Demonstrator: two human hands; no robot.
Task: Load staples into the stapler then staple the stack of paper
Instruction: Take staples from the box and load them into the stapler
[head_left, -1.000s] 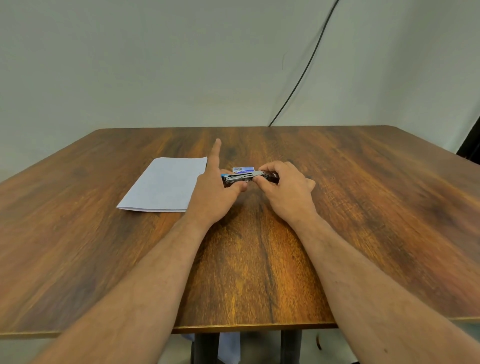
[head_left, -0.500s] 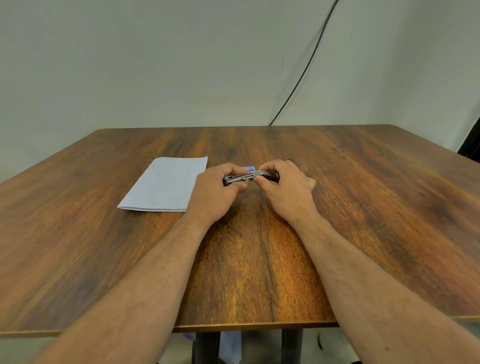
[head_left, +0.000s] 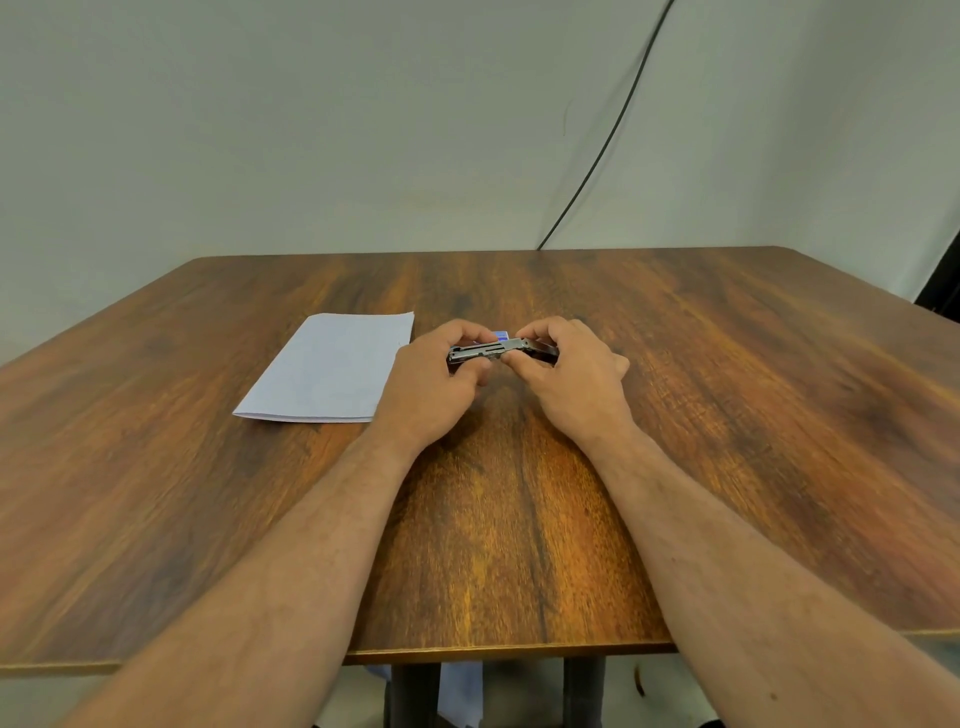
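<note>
Both hands: our left hand and right hand pinch the stapler between them, over the table.
Risk: we judge the metal rail could slip or snap onto a fingertip.
Paper: the stack of paper lies just left, untouched.
Obstruction: a small blue box sits half-hidden behind the stapler.

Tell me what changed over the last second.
The left hand curled its raised index finger down onto the stapler, so it now grips it with all its fingers. The right hand kept its hold on the stapler; the stack of paper stayed flat on the table.
</note>
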